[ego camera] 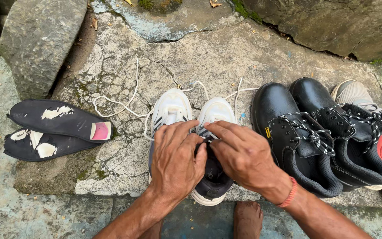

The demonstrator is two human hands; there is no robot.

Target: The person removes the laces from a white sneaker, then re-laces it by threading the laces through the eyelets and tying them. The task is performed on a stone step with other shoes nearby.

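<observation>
A: Where are your hands?

B: Your left hand [174, 160] lies curled over the left of the two white sneakers [191, 132], fingers bent onto its tongue. Your right hand [242, 156] presses in from the other side, fingertips pinching at the dark collar of the right sneaker. Both hands are closed on the shoes, touching each other.

A: And the shoes themselves?

B: They stand side by side on the cracked stone slab [111, 71], toes away from you, with the loose white laces [124, 104] trailing out to the left. Just right of them stands a pair of black boots [306, 132]. Well to your left lie two dark insoles [54, 128], worn pale in patches.
</observation>
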